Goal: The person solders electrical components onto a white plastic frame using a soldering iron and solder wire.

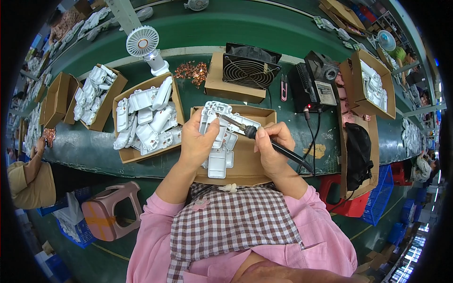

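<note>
My left hand (195, 145) grips a white plastic housing (216, 107) with its hollow inner side showing, thumb on top. A black-handled soldering iron (293, 156) is pinched in my right hand (275, 147). Its metal tip points left and reaches the housing close to my left thumb; I cannot tell whether it touches. Beneath both hands sits a shallow cardboard box (252, 166). Several more white plastic housings (217, 166) lie in it, partly hidden by my left hand.
On the left stands a carton of white housings (146, 120). Behind are a small white fan (143, 42), loose copper-coloured pieces (191, 71) and a black square fan (250, 70). To the right are pink-handled tweezers (283, 87) and a soldering station (306, 87), whose cable hangs near my right hand.
</note>
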